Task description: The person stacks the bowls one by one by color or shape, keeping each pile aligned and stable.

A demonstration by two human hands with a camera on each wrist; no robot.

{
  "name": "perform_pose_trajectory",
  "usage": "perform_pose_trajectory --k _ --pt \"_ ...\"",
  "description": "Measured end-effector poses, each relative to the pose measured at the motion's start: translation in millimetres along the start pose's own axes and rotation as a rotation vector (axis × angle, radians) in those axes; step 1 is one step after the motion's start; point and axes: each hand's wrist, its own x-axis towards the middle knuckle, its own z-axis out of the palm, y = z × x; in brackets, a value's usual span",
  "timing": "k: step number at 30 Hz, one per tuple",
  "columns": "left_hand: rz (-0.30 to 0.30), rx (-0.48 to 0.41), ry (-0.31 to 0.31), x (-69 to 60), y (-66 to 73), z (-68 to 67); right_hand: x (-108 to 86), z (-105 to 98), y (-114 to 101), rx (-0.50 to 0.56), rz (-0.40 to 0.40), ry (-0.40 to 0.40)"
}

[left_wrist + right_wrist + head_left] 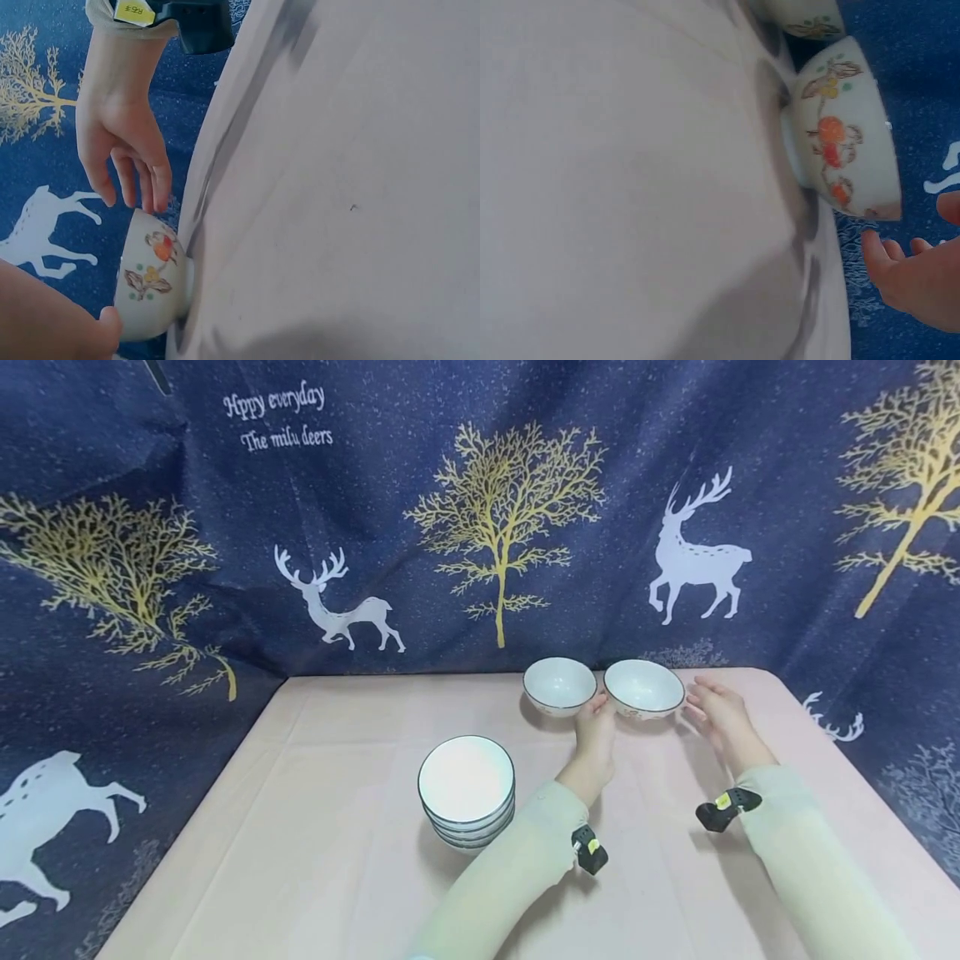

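Two white bowls with dark rims and painted flowers stand side by side at the back of the table: the left bowl (559, 685) and the right bowl (643, 687). My left hand (596, 739) reaches to the gap between them, its fingertips close against the right bowl's left side; whether they touch it is hard to tell. In the left wrist view, the thumb (110, 324) shows beside the flowered bowl (154, 277). On that bowl's other side, my right hand (722, 717) has its fingers spread loosely, slightly apart from the rim in the right wrist view.
A stack of several similar bowls (467, 781) stands near the table's middle, left of my left forearm. Pale pink cloth covers the table (322, 827). Directly behind the table's back edge hangs a dark blue curtain (450, 610) with deer and trees.
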Motion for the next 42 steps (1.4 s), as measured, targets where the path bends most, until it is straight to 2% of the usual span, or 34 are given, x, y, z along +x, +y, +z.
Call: perform_pose_trajectory --k 2,9,13,19,24,32,33,37,42 --pt "-0.017 0.008 -0.023 0.7 0.2 -1.3 2.9 1 3 0.009 0.029 -0.022" --pt "-0.066 0.020 -0.102 3.5 -0.1 -4.5 12.8 9 13 -0.099 0.050 -0.043" --pt "-0.075 0.008 -0.122 4.1 -1.0 -6.0 12.7 11 16 -0.077 0.050 -0.053" --pt "-0.075 0.029 -0.122 1.2 1.4 -7.8 9.1 9 16 0.028 0.065 -0.111" --pt "-0.092 0.005 -0.108 0.8 1.1 -9.6 10.8 5 15 0.090 0.078 -0.137" --pt "-0.070 0.001 -0.093 -1.0 -0.6 -12.2 8.2 -7 22 0.173 0.019 -0.178" --pt "-0.067 0.003 -0.092 -1.3 -0.7 -13.0 8.7 -10 23 0.208 0.008 -0.198" --pt "-0.059 0.006 -0.082 -1.7 -2.2 -15.0 5.3 -13 24 0.216 -0.021 -0.217" --pt "-0.061 0.005 -0.060 -1.4 -2.2 -14.5 -7.0 -9 17 0.198 0.010 -0.204"
